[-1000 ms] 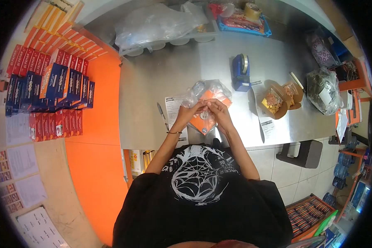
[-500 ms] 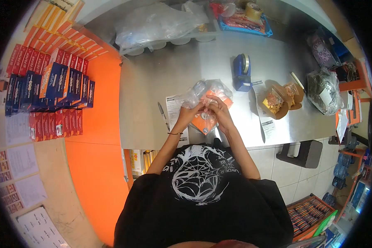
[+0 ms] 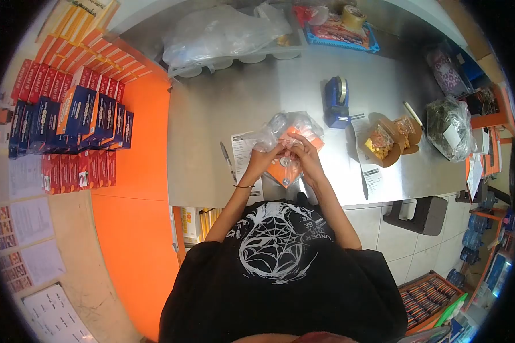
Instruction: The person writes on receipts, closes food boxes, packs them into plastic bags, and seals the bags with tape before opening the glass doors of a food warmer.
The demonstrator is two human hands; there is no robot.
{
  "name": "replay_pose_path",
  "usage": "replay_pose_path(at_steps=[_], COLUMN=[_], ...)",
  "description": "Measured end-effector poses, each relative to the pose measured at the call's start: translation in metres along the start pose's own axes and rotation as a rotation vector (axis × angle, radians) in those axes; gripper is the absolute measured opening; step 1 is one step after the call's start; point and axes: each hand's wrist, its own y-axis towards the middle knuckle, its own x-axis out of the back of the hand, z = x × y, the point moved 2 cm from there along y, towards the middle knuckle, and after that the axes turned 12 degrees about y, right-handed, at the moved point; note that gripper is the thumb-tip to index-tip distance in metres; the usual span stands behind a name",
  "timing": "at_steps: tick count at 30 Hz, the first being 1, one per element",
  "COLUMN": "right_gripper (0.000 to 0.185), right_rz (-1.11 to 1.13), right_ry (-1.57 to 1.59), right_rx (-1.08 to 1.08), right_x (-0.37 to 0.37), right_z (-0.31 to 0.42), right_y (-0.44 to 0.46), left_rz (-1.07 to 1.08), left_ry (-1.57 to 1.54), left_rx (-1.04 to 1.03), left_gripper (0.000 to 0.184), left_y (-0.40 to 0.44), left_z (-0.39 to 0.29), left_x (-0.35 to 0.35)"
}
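A clear plastic bag (image 3: 261, 139) with an orange box (image 3: 284, 173) inside lies on the steel table. My left hand (image 3: 264, 159) pinches the gathered plastic above the box from the left. From the right, my right hand (image 3: 305, 158) grips the same plastic, its fingertips close against those of my left hand. What exactly lies between the fingertips is too small to tell. A printed paper (image 3: 241, 153) is partly under the bag, with a pen (image 3: 227, 158) at its left.
A blue tape dispenser (image 3: 336, 103) stands behind and right of the bag. Two open food boxes (image 3: 383, 147) sit on the right near a knife (image 3: 363, 182) and another printed paper (image 3: 373, 177). A blue basket (image 3: 343, 41) and a plastic-covered tray (image 3: 223, 37) are at the back.
The fingers of both hands have shifted slightly at the gathered plastic, and my right index finger has changed its bend. The whole view has moved a little.
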Motion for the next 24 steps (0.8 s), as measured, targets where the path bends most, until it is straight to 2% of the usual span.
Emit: replay_pose_path(at_steps=[5,7,8,10,12,14,15,16,17,18,19,20,22,23,24], right_gripper=[0.030,0.026,0.022,0.019,0.016,0.014,0.014,0.013,0.013,0.013,0.009,0.007,0.005,0.005,0.004], right_rz=[0.009,0.042,0.074,0.069,0.064,-0.018,-0.014,-0.079,-0.145,-0.144,-0.200,-0.256,-0.372,-0.503,-0.549], right_ry=[-0.010,-0.068,-0.127,-0.208,-0.289,-0.431,-0.433,-0.613,-0.792,-0.793,-0.888,-0.982,-0.948,-0.778,-0.595], right_rx=[-0.029,-0.083,-0.137,-0.158,-0.179,0.210,0.211,0.378,0.545,0.544,0.683,0.824,0.921,0.942,0.891], right_x=[0.004,0.004,0.005,0.012,0.012,0.004,0.003,0.002,0.001,0.002,0.003,0.004,0.017,0.019,0.024], right_z=[0.002,0.012,0.016,0.017,0.014,0.014,0.013,0.016,0.019,0.018,0.017,0.019,0.035,0.051,0.065], right_y=[0.008,0.009,0.009,0.014,0.016,0.012,0.010,0.007,0.004,0.003,0.000,-0.002,-0.004,-0.002,0.000], left_rz=[-0.011,-0.047,-0.049,-0.018,-0.060,-0.108,-0.220,-0.330,-0.331,-0.237,-0.140,-0.143,-0.216,-0.217,-0.246], left_ry=[0.199,0.720,0.721,0.877,0.882,0.887,0.784,0.674,0.673,0.383,0.093,0.091,-0.016,-0.023,0.187], left_rx=[-0.060,-0.139,-0.141,-0.349,-0.358,-0.366,-0.535,-0.701,-0.702,-0.407,-0.112,-0.112,-0.026,-0.030,-0.054], left_gripper=[0.033,0.035,0.035,0.036,0.034,0.033,0.031,0.031,0.031,0.031,0.031,0.031,0.031,0.031,0.029], left_y=[-0.002,-0.002,0.001,0.010,0.004,0.004,0.005,0.005,0.001,-0.004,-0.007,-0.005,0.003,0.003,0.002], left_z=[0.002,0.001,0.010,0.031,0.017,0.010,0.006,0.003,-0.001,-0.003,-0.001,0.006,0.026,0.021,0.012], left_x=[0.004,0.010,0.015,0.023,0.016,0.008,0.002,-0.002,-0.006,-0.010,-0.013,-0.011,-0.002,0.000,0.004])
